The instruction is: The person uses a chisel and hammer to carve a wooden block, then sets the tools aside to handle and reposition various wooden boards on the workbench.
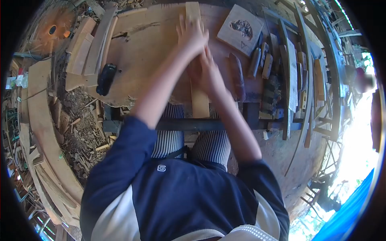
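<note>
A long, narrow wooden strip (200,105) lies front to back across the wooden bench top (140,52). Over its far part is my left hand (192,39), blurred, its fingers spread and pointing away. My right hand (207,74) is just nearer and to the right, its fingertips close to the left palm. Its fingers are partly hidden and smeared, so whether it grips anything does not show. To the right of the hands lies a dark, narrow block (237,76). Further back is a square board (240,30) with a carved hollow.
Chisel-like tools (254,63) and wooden blocks stand along the right side. A black object (106,79) sits on the bench's left edge. Curved planks (82,52) and an orange disc (52,29) are at the far left. Wood chips (84,132) cover the ground.
</note>
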A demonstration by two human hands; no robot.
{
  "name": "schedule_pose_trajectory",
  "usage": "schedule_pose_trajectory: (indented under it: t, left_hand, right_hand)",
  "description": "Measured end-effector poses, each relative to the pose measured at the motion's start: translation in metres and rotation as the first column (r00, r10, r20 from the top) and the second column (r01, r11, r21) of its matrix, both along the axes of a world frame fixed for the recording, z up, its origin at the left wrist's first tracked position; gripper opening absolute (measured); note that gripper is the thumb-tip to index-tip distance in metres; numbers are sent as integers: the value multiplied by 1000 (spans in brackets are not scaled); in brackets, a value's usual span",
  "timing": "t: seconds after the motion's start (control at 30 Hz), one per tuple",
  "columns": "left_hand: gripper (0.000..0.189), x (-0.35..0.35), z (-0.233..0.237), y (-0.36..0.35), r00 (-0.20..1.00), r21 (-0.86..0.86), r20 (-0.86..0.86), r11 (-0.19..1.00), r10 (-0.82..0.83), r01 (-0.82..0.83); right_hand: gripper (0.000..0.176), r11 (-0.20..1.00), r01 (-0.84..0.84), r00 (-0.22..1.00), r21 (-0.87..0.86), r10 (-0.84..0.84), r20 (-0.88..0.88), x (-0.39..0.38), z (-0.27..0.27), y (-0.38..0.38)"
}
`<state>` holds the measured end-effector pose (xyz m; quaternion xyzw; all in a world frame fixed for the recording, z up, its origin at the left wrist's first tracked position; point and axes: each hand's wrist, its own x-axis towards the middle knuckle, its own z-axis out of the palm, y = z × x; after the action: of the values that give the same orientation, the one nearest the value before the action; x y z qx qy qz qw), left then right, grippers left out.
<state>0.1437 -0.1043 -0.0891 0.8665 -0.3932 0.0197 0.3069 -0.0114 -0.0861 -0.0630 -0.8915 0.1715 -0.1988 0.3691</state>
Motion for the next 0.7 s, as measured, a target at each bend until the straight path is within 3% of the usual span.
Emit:
schedule_pose_trajectory:
  t: [0.03,0.13,0.2,0.27,0.3,0.33,0.37,0.4,0.5,0.57,0.7]
  left_hand:
    - [63,33,4,-25,1000,5,-27,1000,1,-1]
    - [50,95,-6,-63,991,-37,108,996,84,-80]
    - [65,98,-2,-57,988,-36,-146,997,56,-62]
    - [71,75,-27,-31,964,-348,-134,922,-229,171]
    - [78,40,-26,-6,974,-288,-121,946,-189,148]
    - [76,-1,-19,24,979,-235,-125,964,-159,126]
    - [73,-41,-9,56,979,-185,-151,977,-136,107]
    - [72,-78,-3,84,980,-164,-160,982,-121,94]
    - [70,-143,8,129,975,-105,-207,992,-85,64]
    - [69,-142,8,128,968,-65,-243,997,-58,44]
    - [67,-55,5,53,997,20,-79,1000,4,-2]
  right_hand:
    - [88,999,10,999,-42,-9,44,34,-7,-24]
    - [78,983,84,996,-164,-77,49,93,-21,-61]
    - [79,964,114,993,-240,-107,39,99,-26,-59]
    - [79,964,107,994,-242,-103,29,62,-31,-27]
    - [80,978,99,995,-182,-101,-2,28,-19,-1]
    - [80,986,91,991,-137,-104,-84,-8,-10,27]
    - [82,981,39,995,-188,-54,-78,-46,-10,50]
    - [83,990,47,994,-129,-59,-88,-79,-5,76]
    - [83,998,46,988,-46,-52,-148,-139,4,116]
    - [83,999,32,980,-22,-36,-196,-139,8,111]
    - [92,987,-23,989,-157,-1,-150,-47,2,33]
